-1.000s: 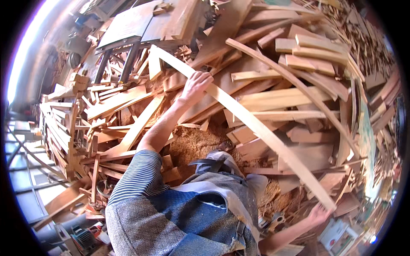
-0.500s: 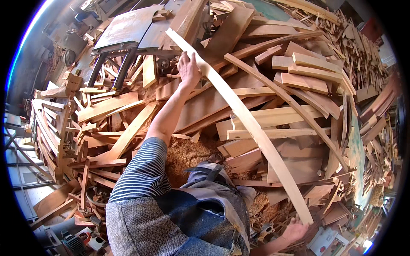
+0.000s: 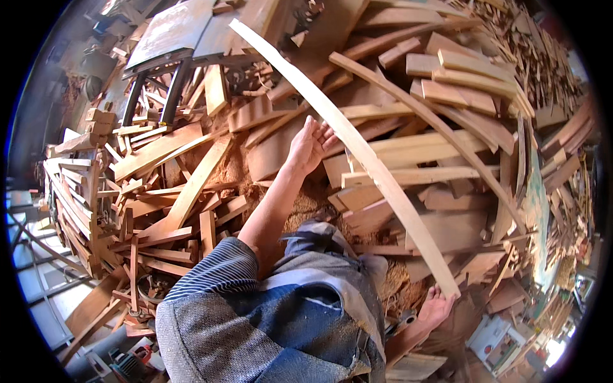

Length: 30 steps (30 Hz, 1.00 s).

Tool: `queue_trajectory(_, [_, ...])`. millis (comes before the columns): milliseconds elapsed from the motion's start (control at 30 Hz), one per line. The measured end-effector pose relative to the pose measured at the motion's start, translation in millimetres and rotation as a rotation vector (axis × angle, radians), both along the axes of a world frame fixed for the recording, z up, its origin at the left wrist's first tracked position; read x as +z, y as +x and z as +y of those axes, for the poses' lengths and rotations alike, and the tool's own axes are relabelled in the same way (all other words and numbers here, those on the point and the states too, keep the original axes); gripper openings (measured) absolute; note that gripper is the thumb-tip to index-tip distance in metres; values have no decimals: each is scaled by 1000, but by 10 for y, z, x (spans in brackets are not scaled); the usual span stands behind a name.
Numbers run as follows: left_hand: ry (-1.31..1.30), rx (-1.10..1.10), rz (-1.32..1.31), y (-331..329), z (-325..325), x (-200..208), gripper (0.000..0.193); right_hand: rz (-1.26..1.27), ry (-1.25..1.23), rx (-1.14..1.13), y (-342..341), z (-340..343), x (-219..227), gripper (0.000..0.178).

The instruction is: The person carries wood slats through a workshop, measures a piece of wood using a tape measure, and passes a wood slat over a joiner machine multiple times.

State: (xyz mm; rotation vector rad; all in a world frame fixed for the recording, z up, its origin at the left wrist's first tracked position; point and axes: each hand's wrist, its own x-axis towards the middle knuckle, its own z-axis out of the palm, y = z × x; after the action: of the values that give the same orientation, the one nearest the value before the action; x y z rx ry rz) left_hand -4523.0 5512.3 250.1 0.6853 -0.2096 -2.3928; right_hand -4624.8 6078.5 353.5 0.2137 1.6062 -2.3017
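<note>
A long, pale wooden board (image 3: 367,159) runs diagonally across the middle, from the saw-like metal table at the upper left down to the lower right. At its near end, my right hand (image 3: 435,310) grips the board, palm turned up. My left hand (image 3: 310,145) is beside the board's left edge around its middle, palm up with the fingers stretched toward it. Whether those fingertips touch the wood I cannot tell. Beneath the board lie stacked planks (image 3: 415,150) and loose offcuts.
A metal machine table (image 3: 169,38) with dark legs stands at the upper left. Wood scraps (image 3: 70,198) are heaped at left, and more planks (image 3: 469,83) are stacked at right. Sawdust (image 3: 294,220) covers the ground by my body. A white box-like machine (image 3: 495,345) sits at lower right.
My left hand has let go near the board's far end and come back toward me, turning palm up. My right hand and the board's near end have risen slightly in view.
</note>
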Motion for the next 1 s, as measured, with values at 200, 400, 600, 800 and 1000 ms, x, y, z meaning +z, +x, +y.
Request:
queue_trajectory(200, [-299, -95, -171, 33, 211, 62, 24, 30, -57, -5, -62, -14, -93, 47])
queue_trajectory(400, [-275, -266, -309, -53, 132, 131, 28, 77, -88, -21, -9, -57, -194, 46])
queue_trajectory(600, [-332, -311, -335, -66, 63, 128, 30, 85, -99, -88, -19, -184, -212, 39])
queue_trajectory(800, [-369, -384, -389, -35, 22, 72, 31, 77, -84, -101, -26, -227, -180, 38])
queue_trajectory(1000, [-481, -343, -489, -71, 51, 138, 25, 5, -26, -138, 26, -293, -177, 41])
